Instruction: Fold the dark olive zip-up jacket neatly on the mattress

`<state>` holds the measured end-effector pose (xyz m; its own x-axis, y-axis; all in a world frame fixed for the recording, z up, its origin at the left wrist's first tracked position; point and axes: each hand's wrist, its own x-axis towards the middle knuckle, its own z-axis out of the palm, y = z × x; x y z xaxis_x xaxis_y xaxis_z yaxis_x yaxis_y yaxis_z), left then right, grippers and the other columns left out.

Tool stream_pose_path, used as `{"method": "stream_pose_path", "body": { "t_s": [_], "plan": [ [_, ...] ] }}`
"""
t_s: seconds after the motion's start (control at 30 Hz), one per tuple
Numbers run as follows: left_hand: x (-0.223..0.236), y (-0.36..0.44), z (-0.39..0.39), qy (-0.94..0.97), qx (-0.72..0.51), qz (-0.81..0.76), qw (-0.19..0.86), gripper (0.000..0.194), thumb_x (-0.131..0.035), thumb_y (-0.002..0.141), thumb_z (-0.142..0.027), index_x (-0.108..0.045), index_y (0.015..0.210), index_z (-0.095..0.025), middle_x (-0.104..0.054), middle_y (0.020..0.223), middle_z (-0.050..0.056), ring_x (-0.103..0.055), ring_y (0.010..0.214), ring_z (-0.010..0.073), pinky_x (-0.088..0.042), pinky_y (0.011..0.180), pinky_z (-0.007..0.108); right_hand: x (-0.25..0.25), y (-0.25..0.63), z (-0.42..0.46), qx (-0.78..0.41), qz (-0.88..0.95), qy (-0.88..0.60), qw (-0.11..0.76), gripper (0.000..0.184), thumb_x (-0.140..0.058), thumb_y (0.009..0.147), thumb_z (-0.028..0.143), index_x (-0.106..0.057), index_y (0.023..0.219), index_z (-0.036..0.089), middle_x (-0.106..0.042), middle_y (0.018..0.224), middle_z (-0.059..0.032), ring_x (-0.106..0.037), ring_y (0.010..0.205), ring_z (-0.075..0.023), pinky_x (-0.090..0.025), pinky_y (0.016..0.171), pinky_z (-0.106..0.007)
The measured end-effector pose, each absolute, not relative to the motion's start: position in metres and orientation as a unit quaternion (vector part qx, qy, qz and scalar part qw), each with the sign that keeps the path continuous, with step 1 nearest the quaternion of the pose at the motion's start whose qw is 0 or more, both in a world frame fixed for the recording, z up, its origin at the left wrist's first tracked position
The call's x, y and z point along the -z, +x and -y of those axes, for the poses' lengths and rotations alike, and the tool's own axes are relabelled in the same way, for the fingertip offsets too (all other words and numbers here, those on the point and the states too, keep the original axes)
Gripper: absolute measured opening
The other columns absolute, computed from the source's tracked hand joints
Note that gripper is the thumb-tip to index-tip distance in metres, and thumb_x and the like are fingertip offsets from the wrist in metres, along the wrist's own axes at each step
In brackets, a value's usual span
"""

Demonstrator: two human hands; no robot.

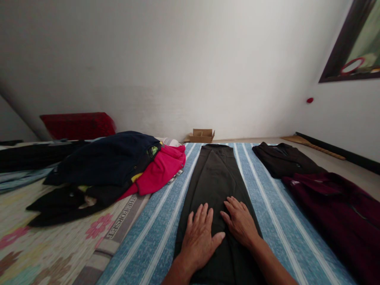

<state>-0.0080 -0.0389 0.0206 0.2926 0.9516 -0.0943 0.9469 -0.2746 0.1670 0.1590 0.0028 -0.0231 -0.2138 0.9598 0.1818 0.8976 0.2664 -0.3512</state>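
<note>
A long dark garment, folded lengthwise like trousers, lies stretched away from me on a blue striped sheet. My left hand rests flat on it with the fingers spread. Beside it, my right hand also lies flat on the cloth, fingers stretched out. The two hands are close together, thumbs nearly meeting. Neither hand holds anything.
A heap of clothes lies to the left: navy, pink and black pieces. A black garment and a maroon one lie to the right. A red cushion and a small cardboard box sit by the white wall.
</note>
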Motion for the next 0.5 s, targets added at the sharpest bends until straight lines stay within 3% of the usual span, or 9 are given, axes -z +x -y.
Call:
{"method": "stream_pose_path", "body": {
  "t_s": [0.5],
  "plan": [
    [-0.0169, -0.0085, 0.0376, 0.806, -0.017, -0.587, 0.079, 0.070, -0.037, 0.085, -0.056, -0.030, 0.142, -0.015, -0.019, 0.152, 0.011, -0.013, 0.140, 0.0283, -0.016, 0.111, 0.053, 0.0171, 0.1591, -0.0012, -0.098, 0.772, -0.601, 0.180, 0.046, -0.036, 0.093, 0.041, -0.052, 0.129, 0.016, -0.043, 0.140, -0.0084, -0.031, 0.133, -0.0247, -0.024, 0.108, -0.044]
  ]
}}
